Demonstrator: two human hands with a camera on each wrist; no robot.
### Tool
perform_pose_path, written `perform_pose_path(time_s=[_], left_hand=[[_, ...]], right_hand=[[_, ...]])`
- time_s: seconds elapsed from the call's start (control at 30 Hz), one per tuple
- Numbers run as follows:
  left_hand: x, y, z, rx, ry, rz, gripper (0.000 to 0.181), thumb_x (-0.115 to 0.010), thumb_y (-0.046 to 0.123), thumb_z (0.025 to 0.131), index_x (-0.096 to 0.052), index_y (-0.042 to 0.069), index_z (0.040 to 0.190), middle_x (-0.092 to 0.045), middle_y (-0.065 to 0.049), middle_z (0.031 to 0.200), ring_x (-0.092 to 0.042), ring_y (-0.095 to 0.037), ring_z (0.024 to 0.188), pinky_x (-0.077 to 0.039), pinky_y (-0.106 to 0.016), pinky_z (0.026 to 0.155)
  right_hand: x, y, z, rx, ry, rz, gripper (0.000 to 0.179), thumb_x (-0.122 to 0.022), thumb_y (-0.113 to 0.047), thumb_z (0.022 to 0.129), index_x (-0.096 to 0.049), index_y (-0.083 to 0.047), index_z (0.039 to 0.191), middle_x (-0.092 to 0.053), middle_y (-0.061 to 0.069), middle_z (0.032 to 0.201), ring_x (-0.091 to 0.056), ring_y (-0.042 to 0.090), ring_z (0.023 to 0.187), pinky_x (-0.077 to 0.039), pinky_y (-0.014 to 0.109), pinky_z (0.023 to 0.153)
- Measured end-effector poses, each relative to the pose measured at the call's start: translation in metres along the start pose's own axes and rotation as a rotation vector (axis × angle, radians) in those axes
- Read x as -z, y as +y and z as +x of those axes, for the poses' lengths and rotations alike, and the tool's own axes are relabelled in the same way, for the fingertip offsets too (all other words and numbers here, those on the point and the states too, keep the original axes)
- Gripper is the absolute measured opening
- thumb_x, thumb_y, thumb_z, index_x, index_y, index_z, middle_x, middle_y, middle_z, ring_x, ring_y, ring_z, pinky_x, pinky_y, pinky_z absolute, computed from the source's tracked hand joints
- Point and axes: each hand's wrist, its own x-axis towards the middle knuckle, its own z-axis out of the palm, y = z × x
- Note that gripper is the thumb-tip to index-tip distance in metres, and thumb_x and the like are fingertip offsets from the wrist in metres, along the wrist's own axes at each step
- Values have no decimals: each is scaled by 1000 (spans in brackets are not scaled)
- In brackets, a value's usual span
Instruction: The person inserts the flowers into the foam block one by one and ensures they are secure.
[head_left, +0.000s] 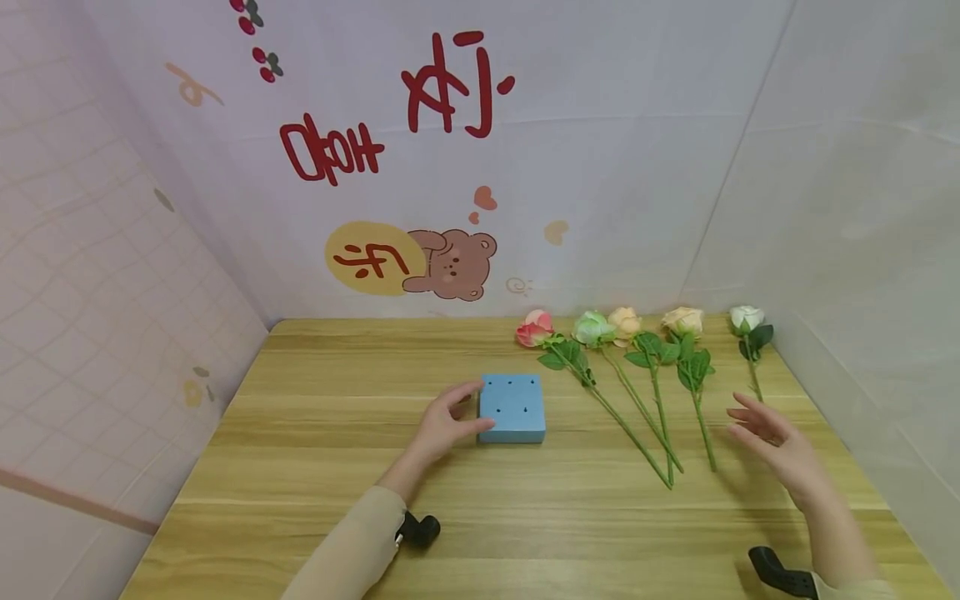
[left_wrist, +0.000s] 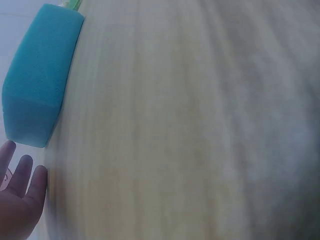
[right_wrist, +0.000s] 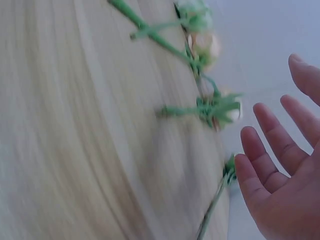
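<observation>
A square light-blue foam block (head_left: pixel 512 408) with several small dark holes in its top lies on the table. At its left edge is my left hand (head_left: pixel 442 423), thumb and fingers spread around that side; the left wrist view shows the fingers (left_wrist: pixel 36 185) extended just short of the block (left_wrist: pixel 37 75). My right hand (head_left: pixel 780 454) hovers over the right part of the table, holding nothing, its fingers loosely extended. Nearest to it are the stem of the white rose (head_left: pixel 746 317) and that of a cream rose (head_left: pixel 683 322). In the right wrist view the palm and fingers (right_wrist: pixel 265 157) are visible.
Left of those two lie a pink rose (head_left: pixel 535 329), a green rose (head_left: pixel 593 328) and a peach rose (head_left: pixel 624 323), their stems crossing toward the front. A printed cloth wall (head_left: pixel 600 167) rises behind the wooden table (head_left: pixel 322 417), with cloth on both sides.
</observation>
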Motion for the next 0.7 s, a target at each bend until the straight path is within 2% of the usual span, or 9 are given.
perform_pose_path(time_s=[0.2,0.37,0.53,0.7], left_hand=[[-3,-3,1,-12,-14,30,60,-83,18,84,-59,9,139,-47,-10,148,-45,-31,133,-40,-48,107],[-4,-4,1,3,-13,50,59,-83,18,83,-61,11,137,-46,-9,149,-46,-31,132,-42,-46,107],[-5,-5,0,27,-7,72,59,-84,21,82,-62,15,137,-47,-5,148,-48,-27,131,-44,-43,104],[-7,-6,-1,53,-6,52,59,-84,21,82,-62,18,137,-47,-2,148,-50,-26,129,-47,-40,101]], right_hand=[[14,13,-4,9,22,2,61,-58,-6,100,-35,-17,156,-51,-35,119,-48,-15,103,-39,5,75],[19,21,-6,1,38,-13,61,-59,-7,100,-33,-10,156,-48,-36,119,-46,-14,104,-36,4,77],[26,32,-7,-40,42,-30,62,-60,-11,100,-33,-11,156,-45,-37,118,-44,-16,103,-35,3,76],[34,45,-7,-95,21,-45,64,-60,-16,101,-30,-16,157,-41,-37,117,-42,-20,100,-38,3,73]])
